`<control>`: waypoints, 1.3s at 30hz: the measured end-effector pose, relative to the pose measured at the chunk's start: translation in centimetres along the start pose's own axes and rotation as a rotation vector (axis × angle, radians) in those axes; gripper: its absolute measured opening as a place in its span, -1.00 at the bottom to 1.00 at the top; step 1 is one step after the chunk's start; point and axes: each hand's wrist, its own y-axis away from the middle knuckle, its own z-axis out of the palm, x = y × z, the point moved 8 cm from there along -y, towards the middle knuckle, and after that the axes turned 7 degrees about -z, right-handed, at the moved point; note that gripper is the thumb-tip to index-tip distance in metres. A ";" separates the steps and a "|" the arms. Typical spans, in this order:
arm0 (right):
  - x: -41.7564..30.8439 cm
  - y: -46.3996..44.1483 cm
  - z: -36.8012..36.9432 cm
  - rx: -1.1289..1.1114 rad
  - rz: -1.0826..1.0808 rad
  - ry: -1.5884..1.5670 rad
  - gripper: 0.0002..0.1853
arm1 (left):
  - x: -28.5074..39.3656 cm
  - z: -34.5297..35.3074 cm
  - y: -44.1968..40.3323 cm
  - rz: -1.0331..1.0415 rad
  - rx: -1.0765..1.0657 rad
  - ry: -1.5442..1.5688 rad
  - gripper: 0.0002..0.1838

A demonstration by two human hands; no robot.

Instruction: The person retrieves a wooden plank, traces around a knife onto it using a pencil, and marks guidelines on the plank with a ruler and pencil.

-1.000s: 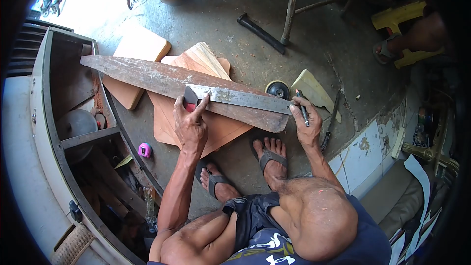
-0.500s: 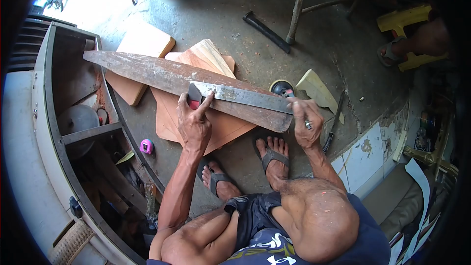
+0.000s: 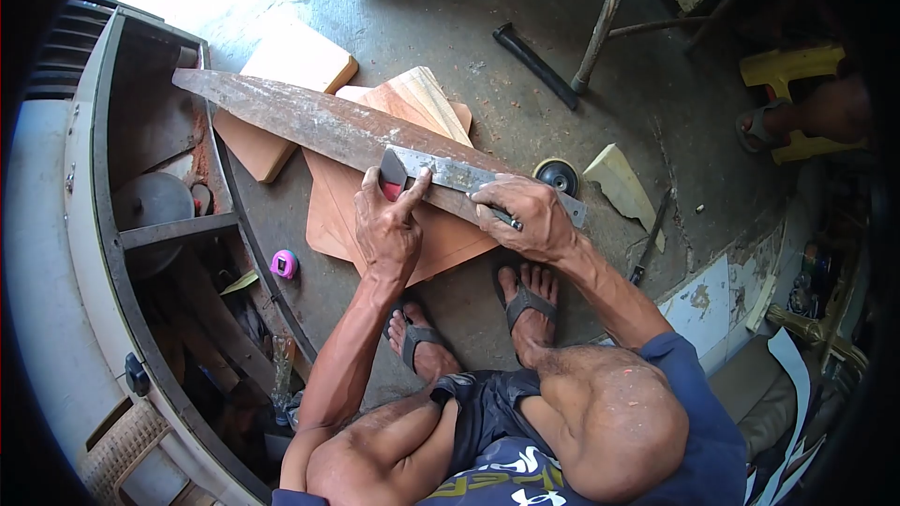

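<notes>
Two hands are at a long brown plank [image 3: 300, 122], which lies beneath them and reaches out beyond the left hand. The left hand [image 3: 386, 232] grasps a metal square [image 3: 452, 172] at its dark-and-red end, one fingertip on the blade. Near it, the right hand [image 3: 530, 211] is closed around a dark pen [image 3: 507, 218] (partly hidden by the fingers), above the blade. Flat boards [image 3: 336, 215] lie under the plank beside the left hand; farther left sits a pink tape measure [image 3: 284, 264]. Just past the right hand lies a round black disc [image 3: 559, 176].
</notes>
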 end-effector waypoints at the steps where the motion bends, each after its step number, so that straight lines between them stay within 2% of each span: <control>1: -0.1 0.0 0.1 -0.005 -0.002 0.005 -0.81 | 0.0 0.0 0.1 -0.002 -0.004 0.003 -0.23; 8: -0.5 1.2 -1.8 -0.072 -0.010 0.009 -0.80 | 0.3 -0.4 0.0 -0.008 -0.008 -0.024 -0.24; 13: -0.2 5.9 -6.5 -0.182 0.147 0.096 -0.77 | 0.5 -0.3 -0.1 -0.003 -0.006 -0.020 -0.23; 16: 0.1 7.1 -7.1 -0.173 0.162 0.080 -0.76 | 0.5 -0.4 -0.1 0.007 -0.001 -0.042 -0.23; 19: -0.2 5.0 -5.3 -0.165 0.043 0.075 -0.75 | 0.4 -0.3 -0.1 0.008 -0.002 -0.043 -0.24; 25: 0.6 0.5 -0.6 -0.189 -0.058 -0.033 -0.74 | 0.5 -0.4 0.0 0.039 0.038 -0.060 -0.24; 30: -0.2 2.8 -4.1 -0.216 -0.069 0.010 -0.78 | 0.4 -0.4 -0.1 -0.009 -0.004 -0.044 -0.28; 32: 0.3 4.9 -6.0 -0.249 0.069 0.049 -0.77 | 0.3 -0.2 -0.1 -0.005 -0.005 -0.020 -0.27; 35: 0.3 6.4 -7.4 -0.203 0.155 0.000 -0.75 | 0.2 -0.1 -0.1 -0.009 -0.016 -0.012 -0.25; 39: 0.4 4.7 -4.6 -0.154 0.033 -0.014 -0.73 | 0.4 -0.3 -0.1 0.005 -0.010 -0.016 -0.22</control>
